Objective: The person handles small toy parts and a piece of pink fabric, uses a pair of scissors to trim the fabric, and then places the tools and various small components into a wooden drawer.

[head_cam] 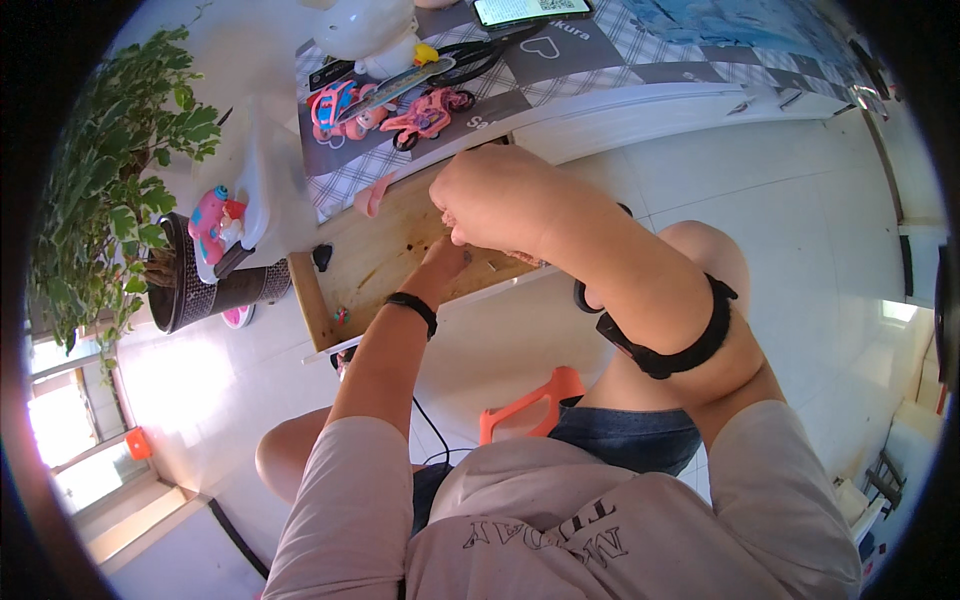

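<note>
An open wooden drawer (375, 262) juts out below the tabletop, with brown stains on its bottom. Over its right half is my right hand (480, 187), curled on a pinkish cloth (523, 258) that shows below the wrist. My left hand (450, 257) reaches down into the drawer close beneath it; its fingers are mostly hidden, so what it holds does not show. A small black object (322, 257) and a tiny colourful toy (341, 315) lie at the drawer's left end. A pink strip (373, 196) hangs over the drawer's back edge.
On the checked tablecloth (570, 67) are a pink toy motorcycle (427, 118), another pink toy vehicle (337, 109), a white figurine (367, 30), and a phone (531, 10). A potted plant (112, 172) stands left. An orange plastic stool (529, 405) is below, near my legs.
</note>
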A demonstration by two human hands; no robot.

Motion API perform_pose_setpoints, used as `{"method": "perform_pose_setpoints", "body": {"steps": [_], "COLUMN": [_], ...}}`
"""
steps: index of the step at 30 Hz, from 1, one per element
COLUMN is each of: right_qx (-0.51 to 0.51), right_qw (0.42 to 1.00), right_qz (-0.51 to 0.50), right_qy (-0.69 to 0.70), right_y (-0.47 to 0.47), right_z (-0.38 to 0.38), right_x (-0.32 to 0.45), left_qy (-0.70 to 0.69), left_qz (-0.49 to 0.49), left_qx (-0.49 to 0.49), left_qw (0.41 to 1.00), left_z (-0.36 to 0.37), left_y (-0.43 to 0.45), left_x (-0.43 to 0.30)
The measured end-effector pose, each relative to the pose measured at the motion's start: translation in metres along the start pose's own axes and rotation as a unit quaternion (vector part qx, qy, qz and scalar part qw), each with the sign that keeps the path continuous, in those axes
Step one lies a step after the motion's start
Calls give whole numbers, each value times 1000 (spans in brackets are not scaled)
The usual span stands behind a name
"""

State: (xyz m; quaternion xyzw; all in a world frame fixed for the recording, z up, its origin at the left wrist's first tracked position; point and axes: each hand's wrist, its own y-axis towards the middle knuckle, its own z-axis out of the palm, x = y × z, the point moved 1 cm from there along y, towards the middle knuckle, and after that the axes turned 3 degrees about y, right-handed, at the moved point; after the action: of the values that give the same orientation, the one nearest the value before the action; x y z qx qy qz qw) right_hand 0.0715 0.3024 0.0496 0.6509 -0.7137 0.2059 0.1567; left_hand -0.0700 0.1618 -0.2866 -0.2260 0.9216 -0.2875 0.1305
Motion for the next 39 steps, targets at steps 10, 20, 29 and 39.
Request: {"method": "perform_pose_setpoints", "body": {"steps": [10, 20, 29, 39], "right_qx": [13, -2, -17, -11], "right_qw": [1000, 1000, 999, 999], "right_qz": [13, -21, -9, -24], "right_qy": [3, -17, -29, -22], "right_y": [-7, 3, -5, -5], "right_z": [-6, -9, -15, -9], "right_x": [-7, 9, -5, -10], "left_qy": [33, -12, -576, -579], "left_qz": [0, 77, 25, -32], "left_qx": [-50, -135, -18, -378], "left_qw": [998, 988, 817, 721], "left_z": [25, 22, -190, -251], "left_y": [17, -5, -143, -134], "left_x": [-12, 16, -50, 16]}}
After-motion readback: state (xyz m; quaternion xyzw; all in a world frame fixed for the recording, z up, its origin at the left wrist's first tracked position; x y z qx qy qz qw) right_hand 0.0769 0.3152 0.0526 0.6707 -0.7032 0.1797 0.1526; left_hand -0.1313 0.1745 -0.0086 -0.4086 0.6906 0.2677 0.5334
